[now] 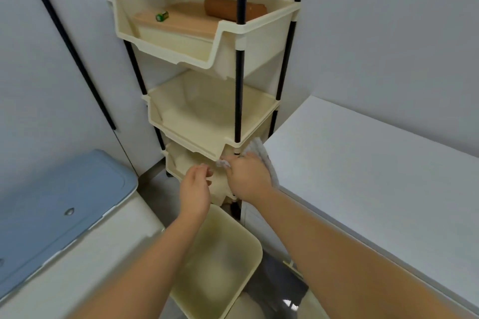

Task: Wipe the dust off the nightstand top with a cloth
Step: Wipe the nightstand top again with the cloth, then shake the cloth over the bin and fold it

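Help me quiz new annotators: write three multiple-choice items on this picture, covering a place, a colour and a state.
1. Where is the green battery? A. in the top basket B. on the floor C. on the nightstand
2. What colour is the bin lid on the left? A. red B. blue C. black
3. What is the right hand doing? A. hanging idle B. gripping a cloth C. holding a cup
Answers: 1 A, it lies in the top basket; 2 B, the lid is blue; 3 B, it grips the white cloth.
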